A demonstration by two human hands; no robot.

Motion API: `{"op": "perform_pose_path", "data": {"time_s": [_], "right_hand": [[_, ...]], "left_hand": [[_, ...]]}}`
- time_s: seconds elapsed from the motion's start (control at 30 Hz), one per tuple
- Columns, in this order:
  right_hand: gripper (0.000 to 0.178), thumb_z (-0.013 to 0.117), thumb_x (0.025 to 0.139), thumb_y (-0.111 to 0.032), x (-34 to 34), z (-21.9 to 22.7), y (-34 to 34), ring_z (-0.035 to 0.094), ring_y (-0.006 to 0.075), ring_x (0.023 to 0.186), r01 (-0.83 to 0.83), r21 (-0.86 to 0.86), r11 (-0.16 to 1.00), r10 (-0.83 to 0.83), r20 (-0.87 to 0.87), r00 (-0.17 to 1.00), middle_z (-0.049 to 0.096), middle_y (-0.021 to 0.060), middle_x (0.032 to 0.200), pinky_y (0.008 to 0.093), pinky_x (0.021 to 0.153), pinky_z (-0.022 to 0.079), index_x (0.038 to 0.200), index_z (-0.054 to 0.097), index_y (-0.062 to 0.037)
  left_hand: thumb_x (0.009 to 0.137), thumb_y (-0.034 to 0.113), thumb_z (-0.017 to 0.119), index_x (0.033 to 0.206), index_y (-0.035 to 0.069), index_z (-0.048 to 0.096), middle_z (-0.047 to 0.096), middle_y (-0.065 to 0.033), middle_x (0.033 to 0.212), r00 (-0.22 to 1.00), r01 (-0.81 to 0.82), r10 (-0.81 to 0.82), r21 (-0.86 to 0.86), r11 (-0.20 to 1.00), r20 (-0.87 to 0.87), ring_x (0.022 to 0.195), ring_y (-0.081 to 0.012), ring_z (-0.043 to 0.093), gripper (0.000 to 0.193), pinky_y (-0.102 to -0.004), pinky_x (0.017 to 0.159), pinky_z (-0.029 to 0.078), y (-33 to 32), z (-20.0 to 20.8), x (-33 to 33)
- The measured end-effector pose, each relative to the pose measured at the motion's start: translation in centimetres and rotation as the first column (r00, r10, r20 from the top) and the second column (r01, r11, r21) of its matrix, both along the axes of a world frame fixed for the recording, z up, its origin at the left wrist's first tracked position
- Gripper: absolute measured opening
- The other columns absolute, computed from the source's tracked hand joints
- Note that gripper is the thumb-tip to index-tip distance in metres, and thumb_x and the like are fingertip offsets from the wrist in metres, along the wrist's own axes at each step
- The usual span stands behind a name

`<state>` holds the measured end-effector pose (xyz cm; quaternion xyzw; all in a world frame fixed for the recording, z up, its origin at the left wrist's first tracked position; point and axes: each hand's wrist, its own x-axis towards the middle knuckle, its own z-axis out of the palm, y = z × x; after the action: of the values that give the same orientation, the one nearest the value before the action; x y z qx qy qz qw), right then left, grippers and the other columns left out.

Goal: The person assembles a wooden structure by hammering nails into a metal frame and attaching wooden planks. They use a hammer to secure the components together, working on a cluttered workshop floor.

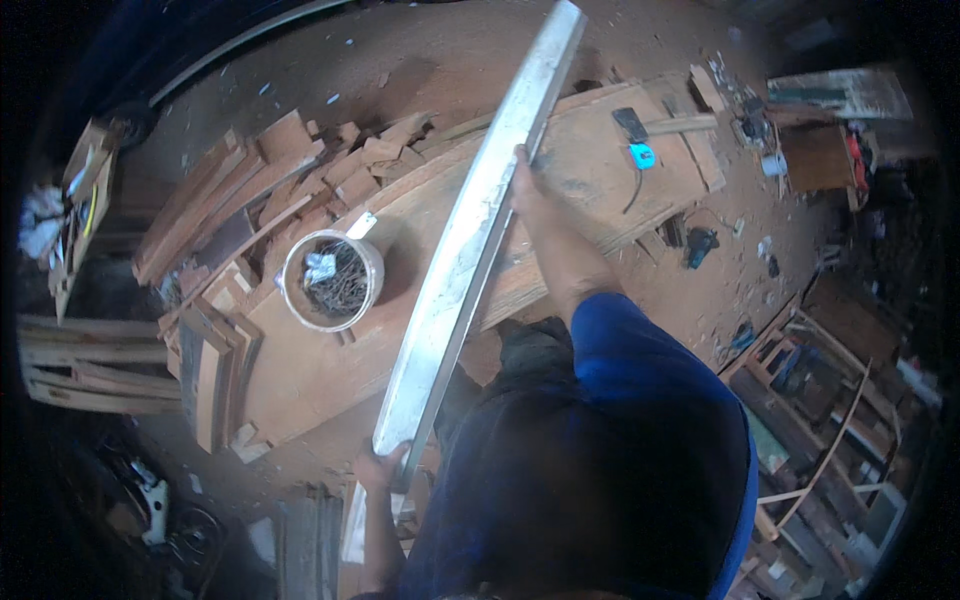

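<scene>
A long, whitish squared beam [465, 235] slants across the view from lower left to upper right, in front of my body. Near its lower end, my left hand [383, 465] is closed around it. Higher up, my right hand [525, 185] grips its right edge, the arm stretched forward. Beneath the beam lies a broad wooden workbench top [300, 390]. To the left of the beam, a white bucket [375, 265] on the bench holds many nails [340, 290] and a small crumpled bag [320, 267]. Whether the beam touches the bench, I cannot tell.
On the bench's far right lie a hammer [680, 125] and a bright blue tape measure [642, 156]. Wood offcuts [360, 185] pile along the far side, with stacked boards [210, 385] at the left end. Wooden frames [820, 460] stand at lower right.
</scene>
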<state>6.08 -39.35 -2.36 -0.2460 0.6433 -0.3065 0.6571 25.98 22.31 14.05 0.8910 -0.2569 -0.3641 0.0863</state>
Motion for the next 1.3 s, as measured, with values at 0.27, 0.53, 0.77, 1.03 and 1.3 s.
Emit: {"op": "perform_pose_path", "data": {"time_s": [0.27,0.53,0.77,1.03,1.3], "right_hand": [[0.102,0.031,0.091,-0.081,-2.0,13.5,6.4,0.03,0.0344,0.146,-0.001,0.073,0.997,-0.037,0.52,0.854,0.024,0.0168,0.163,0.0474,0.118,0.03,0.159,0.019,-0.0061],[0.087,0.017,0.096,-0.078,-14.4,18.2,11.2,0.05,0.0297,0.13,0.344,0.04,0.938,-0.291,0.632,0.718,0.052,0.0097,0.14,0.0477,0.11,0.041,0.148,0.041,-0.0126],[0.088,0.014,0.097,-0.075,-23.5,11.9,10.3,0.024,0.0349,0.149,0.444,-0.098,0.891,-0.351,0.472,0.809,0.023,0.0107,0.164,0.0479,0.122,0.022,0.16,0.019,-0.0131],[0.083,0.02,0.099,-0.071,-27.7,2.0,9.2,0.032,0.0357,0.145,0.187,0.12,0.975,-0.217,0.318,0.923,0.033,0.0123,0.159,0.0558,0.118,0.026,0.156,0.028,-0.0118],[0.082,0.033,0.098,-0.07,-28.6,-1.0,7.3,0.027,0.0315,0.147,-0.107,0.258,0.96,0.054,0.207,0.977,0.027,0.0073,0.163,0.0504,0.118,0.025,0.159,0.021,-0.0179]], "left_hand": [[0.057,0.056,0.09,0.108,0.001,0.063,0.07,-0.0229,0.088,0.962,0.092,-0.077,-0.046,0.995,0.262,0.084,-0.0442,0.069,0.08,-0.0495,0.073,0.054,7.7,4.4,-2.4],[0.061,0.048,0.093,0.115,-0.001,0.059,0.069,-0.0198,0.096,0.992,0.112,-0.1,0.163,0.98,-0.076,0.082,-0.0323,0.069,0.08,-0.0433,0.071,0.054,-2.7,8.0,-1.7],[0.058,0.068,0.084,0.126,-0.001,0.061,0.066,-0.0261,0.121,0.905,0.421,-0.421,0.007,0.907,0.064,0.116,-0.041,0.062,0.1,-0.0483,0.096,0.049,-5.5,-2.9,3.2],[0.068,0.072,0.074,0.123,0.004,0.066,0.063,-0.0231,0.128,0.879,0.44,-0.441,0.051,0.897,0.181,0.121,-0.0398,0.058,0.087,-0.0465,0.105,0.044,-14.3,-5.0,8.5],[0.087,0.055,0.069,0.145,0.008,0.047,0.038,-0.0273,0.153,0.958,0.14,-0.135,0.001,0.99,0.253,0.137,-0.0418,0.044,0.078,-0.0482,0.112,0.04,-11.3,-11.0,-1.5]]}}
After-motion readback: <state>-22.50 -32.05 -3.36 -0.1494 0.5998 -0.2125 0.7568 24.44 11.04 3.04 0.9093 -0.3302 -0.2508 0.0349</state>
